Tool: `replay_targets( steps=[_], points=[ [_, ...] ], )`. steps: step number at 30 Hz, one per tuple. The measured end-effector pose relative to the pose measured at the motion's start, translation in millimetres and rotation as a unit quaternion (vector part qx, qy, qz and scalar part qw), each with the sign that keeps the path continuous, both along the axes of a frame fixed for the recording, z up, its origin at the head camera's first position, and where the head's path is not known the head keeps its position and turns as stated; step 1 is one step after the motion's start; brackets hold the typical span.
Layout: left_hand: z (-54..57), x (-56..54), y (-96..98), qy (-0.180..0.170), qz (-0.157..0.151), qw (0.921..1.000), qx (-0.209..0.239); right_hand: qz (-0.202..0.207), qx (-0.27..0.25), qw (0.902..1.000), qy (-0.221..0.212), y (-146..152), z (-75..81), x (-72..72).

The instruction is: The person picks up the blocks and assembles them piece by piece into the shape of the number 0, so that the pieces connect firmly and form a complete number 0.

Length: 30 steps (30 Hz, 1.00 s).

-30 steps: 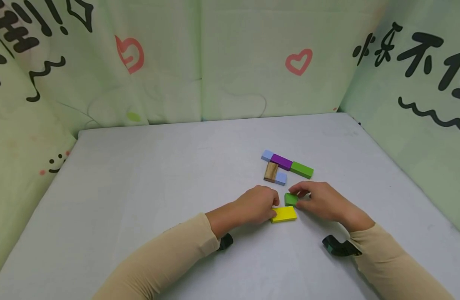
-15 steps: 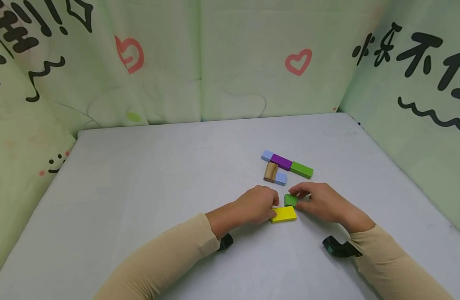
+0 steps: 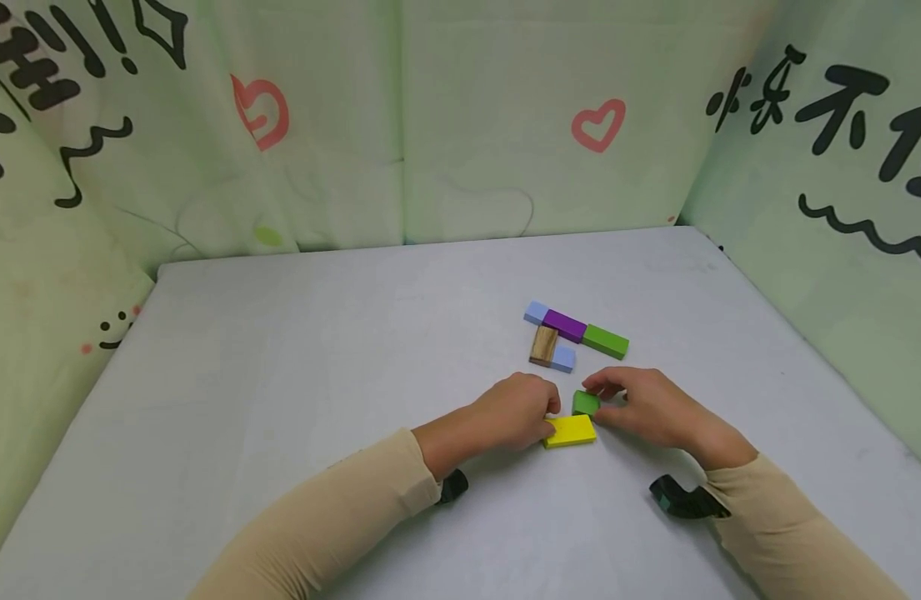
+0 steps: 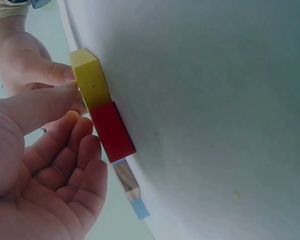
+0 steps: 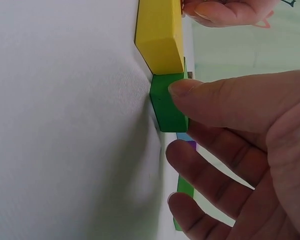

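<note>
Fingers (image 5: 190, 160) of R hand (image 3: 648, 407): thumb & index clamped on small green block (image 3: 586, 403), one on each side; the others curl loosely below, apart from it. L hand (image 3: 505, 412): thumb tip against yellow block (image 3: 570, 431), remaining fingers bent inward, close together, beside red block (image 4: 112, 132); can't tell whether they grip, as contact pts are hidden.

Near group, on white tabletop (image 3: 280, 375): yellow block lies flat, closest to the person; small green block touches it (R wrist view). Red block meets yellow end to end (L wrist view); in head view it's hidden behind L hand.

Far group, just beyond the hands: diagonal row, L to R, of light-blue block (image 3: 536, 312), purple block (image 3: 565, 325) & long green block (image 3: 605, 341), ends meeting. On the row's near side, wood-grain block (image 3: 543, 344) w/ second light-blue block (image 3: 563, 359) right beside it.

Surroundings: tan sleeves (image 3: 340, 508) on both arms, black device (image 3: 685, 498) under R wrist; pale-green backdrop (image 3: 460, 108) w/ red hearts & black lettering encloses tabletop at back & sides.
</note>
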<state>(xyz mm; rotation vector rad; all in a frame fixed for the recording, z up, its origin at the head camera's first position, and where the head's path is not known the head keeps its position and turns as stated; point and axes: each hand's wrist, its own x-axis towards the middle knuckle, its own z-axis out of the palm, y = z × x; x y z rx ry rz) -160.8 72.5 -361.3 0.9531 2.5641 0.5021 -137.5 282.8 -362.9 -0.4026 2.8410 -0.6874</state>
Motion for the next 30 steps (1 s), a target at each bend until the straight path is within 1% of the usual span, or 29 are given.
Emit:
replay_targets(
  steps=[8,23,30],
  points=[
    [-0.7,0.2,-0.2,-0.003,0.003,1.0000,-0.002,0.000,-0.012,0.9999,-0.002,1.1,-3.7,0.1],
    [-1.6,-0.6,0.1,0.004,-0.003,1.0000,-0.003,-0.003,-0.015,0.9999,-0.004,0.9,-3.6,1.2],
    [-2.1,-0.7,0.8,-0.002,0.001,1.0000,-0.004,-0.010,-0.019,0.9998,-0.002,2.0,-3.7,0.6]
  ],
)
